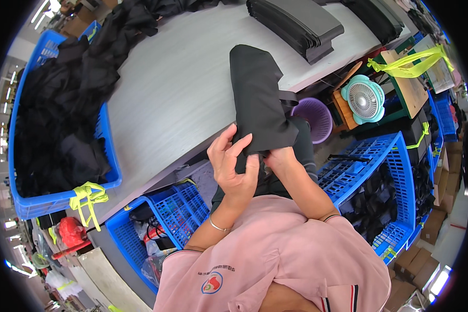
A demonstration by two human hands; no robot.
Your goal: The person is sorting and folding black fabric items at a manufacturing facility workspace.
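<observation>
A long black fabric piece, shaped like a flat pouch, extends from my hands over the table's near edge. A short black strap loop sticks out from its right side. My left hand is at the lower left corner of the fabric, its fingers apart and the fingertips touching the cloth. At the lower edge of the same piece is my right hand. Its fingers go under the cloth and are hidden, so their grip does not show.
Black cloth fills a blue basket at left. A stack of folded black pieces lies on the grey table. Blue crates flank me. A purple bin and a teal fan stand right of the table.
</observation>
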